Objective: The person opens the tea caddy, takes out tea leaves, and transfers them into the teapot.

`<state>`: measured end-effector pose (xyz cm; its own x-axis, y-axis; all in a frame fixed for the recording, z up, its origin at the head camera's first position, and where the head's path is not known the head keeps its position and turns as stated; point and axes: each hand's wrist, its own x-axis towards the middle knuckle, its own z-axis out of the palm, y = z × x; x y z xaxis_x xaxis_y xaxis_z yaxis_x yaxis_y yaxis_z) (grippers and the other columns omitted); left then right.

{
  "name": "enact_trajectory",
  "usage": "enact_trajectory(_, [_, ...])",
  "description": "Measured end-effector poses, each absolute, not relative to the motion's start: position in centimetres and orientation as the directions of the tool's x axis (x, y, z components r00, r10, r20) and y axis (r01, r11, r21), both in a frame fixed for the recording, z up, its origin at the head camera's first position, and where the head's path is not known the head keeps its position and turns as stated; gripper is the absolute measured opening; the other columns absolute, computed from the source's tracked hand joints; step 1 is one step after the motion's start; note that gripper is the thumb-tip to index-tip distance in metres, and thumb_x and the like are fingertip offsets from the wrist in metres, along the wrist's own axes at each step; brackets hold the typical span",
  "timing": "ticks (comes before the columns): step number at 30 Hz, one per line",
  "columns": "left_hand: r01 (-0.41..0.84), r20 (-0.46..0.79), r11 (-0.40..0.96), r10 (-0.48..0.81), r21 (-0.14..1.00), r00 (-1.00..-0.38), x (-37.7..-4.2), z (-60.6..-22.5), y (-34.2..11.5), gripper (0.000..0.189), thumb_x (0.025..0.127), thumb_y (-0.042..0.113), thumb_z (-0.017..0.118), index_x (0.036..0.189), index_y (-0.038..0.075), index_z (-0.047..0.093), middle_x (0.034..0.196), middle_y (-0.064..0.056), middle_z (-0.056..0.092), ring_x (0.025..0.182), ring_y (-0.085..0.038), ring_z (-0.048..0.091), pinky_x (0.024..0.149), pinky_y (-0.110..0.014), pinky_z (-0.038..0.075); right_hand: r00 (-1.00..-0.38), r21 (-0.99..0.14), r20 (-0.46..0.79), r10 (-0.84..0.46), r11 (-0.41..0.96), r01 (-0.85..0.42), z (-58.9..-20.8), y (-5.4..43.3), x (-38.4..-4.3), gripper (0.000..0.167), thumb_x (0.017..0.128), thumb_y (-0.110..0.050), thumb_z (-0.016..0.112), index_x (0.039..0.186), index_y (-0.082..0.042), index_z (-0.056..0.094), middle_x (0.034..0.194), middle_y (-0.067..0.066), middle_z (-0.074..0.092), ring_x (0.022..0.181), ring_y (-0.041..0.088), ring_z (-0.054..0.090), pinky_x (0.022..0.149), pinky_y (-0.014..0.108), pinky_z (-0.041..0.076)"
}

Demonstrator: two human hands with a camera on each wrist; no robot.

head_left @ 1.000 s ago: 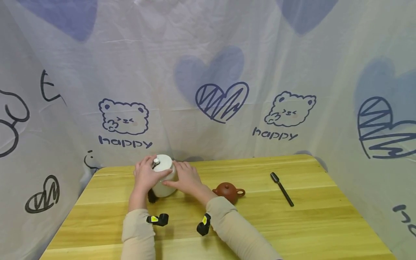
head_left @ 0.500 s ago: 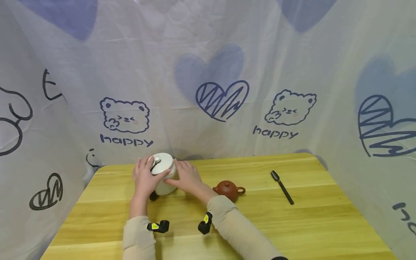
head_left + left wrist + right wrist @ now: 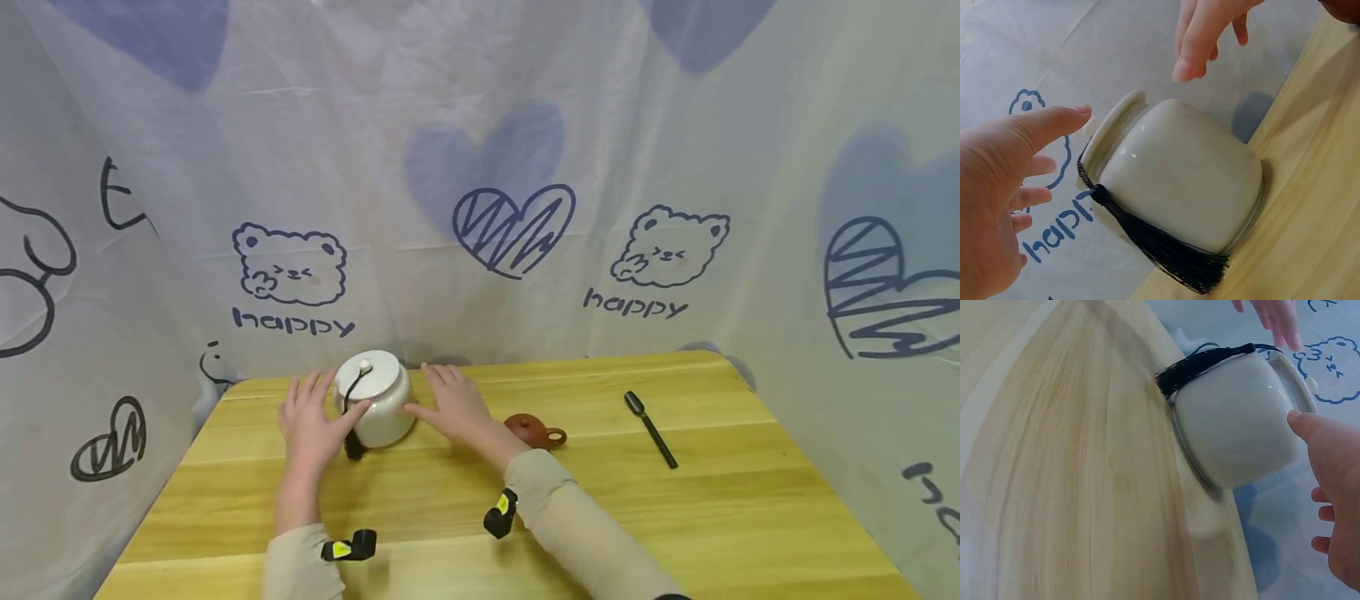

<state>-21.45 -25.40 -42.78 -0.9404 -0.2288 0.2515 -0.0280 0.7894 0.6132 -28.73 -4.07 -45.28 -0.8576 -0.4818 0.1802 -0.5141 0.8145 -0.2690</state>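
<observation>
A white lidded ceramic jar stands upright at the back left of the table. From the knob of its lid a cord runs down to a black tassel, which hangs along the jar's side. My left hand is spread at the jar's left, its thumb near the lid's edge. On the other side my right hand is also spread, thumb toward the jar's wall. Neither hand grips it; in the left wrist view a gap shows between the left fingers and the jar.
A small reddish-brown teapot sits right of the jar, partly behind my right forearm. Farther right lies a dark scoop with a long handle. A printed cloth hangs behind the wooden table.
Both hands have come off the jar and moved apart, left hand to the left, right hand to the right. The jar stays at the back left, now more fully visible.
</observation>
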Motion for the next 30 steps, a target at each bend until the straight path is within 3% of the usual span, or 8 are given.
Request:
enact_trajectory(13, [-0.023, 0.242, 0.798, -0.209, 0.602, -0.948, -19.2, -41.3, -24.3, 0.072, 0.091, 0.045, 0.064, 0.148, 0.009, 0.04, 0.159, -0.022, 0.025, 0.149, -0.045, 0.007, 0.117, -0.068, -0.004, -0.843, -0.239, 0.264, -0.469, 0.815, -0.528, -44.1, 1.0, -29.0, 0.076, 0.093, -0.058, 0.052, 0.151, -0.012, 0.035, 0.152, 0.008, 0.042, 0.14, 0.028, 0.039, 0.112, 0.049, 0.039])
enact_trajectory(30, [0.11, 0.343, 0.832, -0.101, 0.544, -0.934, -18.3, -40.0, -18.2, 0.069, 0.09, 0.046, 0.065, 0.146, 0.012, 0.043, 0.156, -0.017, 0.034, 0.149, -0.041, 0.014, 0.115, -0.071, 0.005, -0.832, -0.209, 0.372, -0.41, 0.837, -0.506, -42.2, 9.1, -27.8, 0.072, 0.093, -0.054, 0.056, 0.147, -0.008, 0.041, 0.148, 0.012, 0.047, 0.138, 0.032, 0.041, 0.115, 0.051, 0.035])
